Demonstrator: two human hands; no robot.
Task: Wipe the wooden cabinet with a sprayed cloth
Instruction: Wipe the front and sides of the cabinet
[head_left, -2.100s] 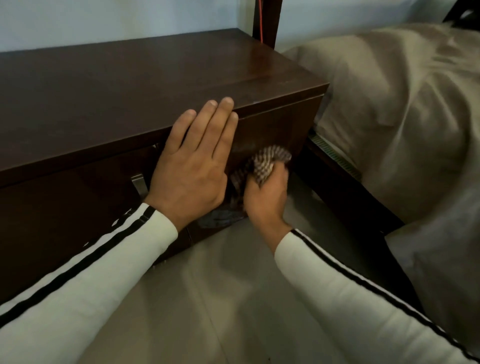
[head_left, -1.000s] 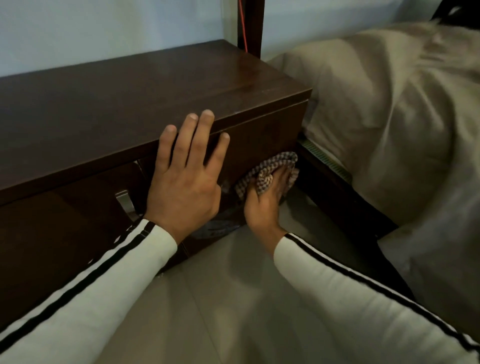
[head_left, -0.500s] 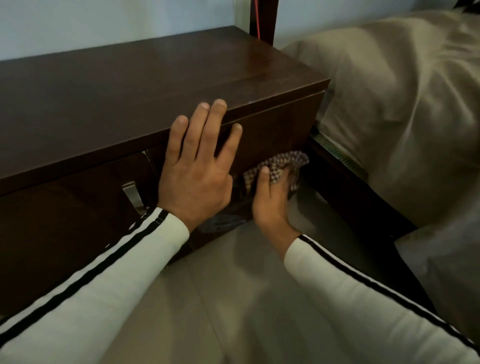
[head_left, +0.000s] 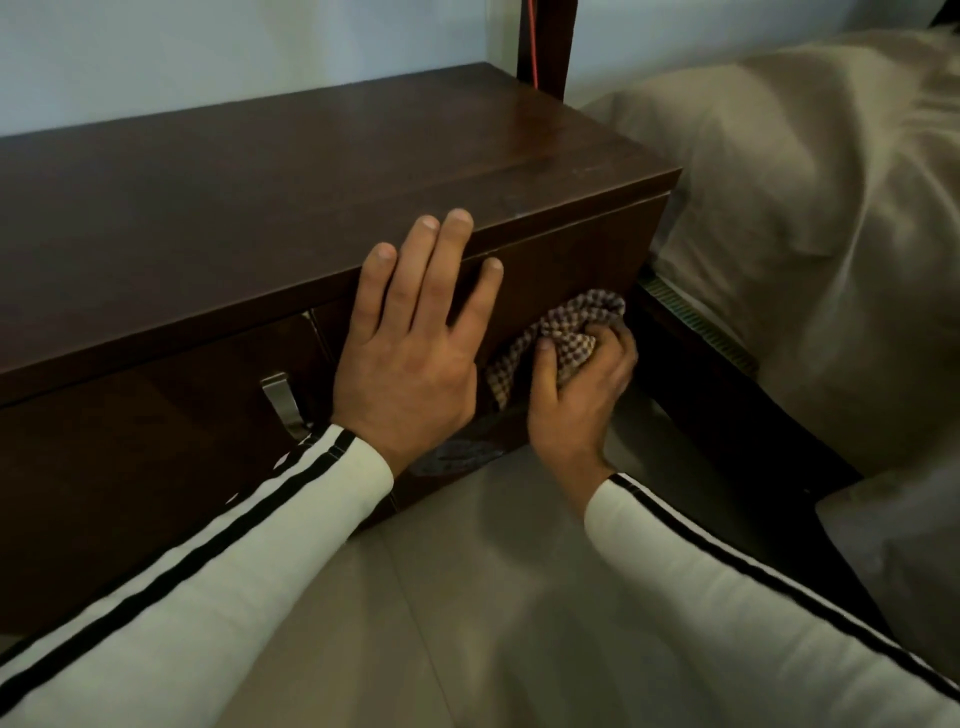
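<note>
A low dark wooden cabinet (head_left: 260, 197) fills the left and middle of the view. My left hand (head_left: 410, 358) lies flat against its front face, fingers straight and reaching up to the top's front edge. My right hand (head_left: 576, 395) grips a bunched brown-and-white checked cloth (head_left: 566, 332) and holds it against the right end of the front panel, near the cabinet's lower right corner. Part of the cloth is hidden under my fingers.
A metal handle (head_left: 283, 402) sticks out of the front panel left of my left wrist. A bed with a beige cover (head_left: 810, 218) and a dark wooden frame (head_left: 717, 405) stands close on the right. A pale tiled floor (head_left: 467, 597) lies below.
My right hand has closed round the cloth, bunching it, after pressing it with straighter fingers. It stays near the front panel's right end. My left hand has stayed flat on the cabinet front.
</note>
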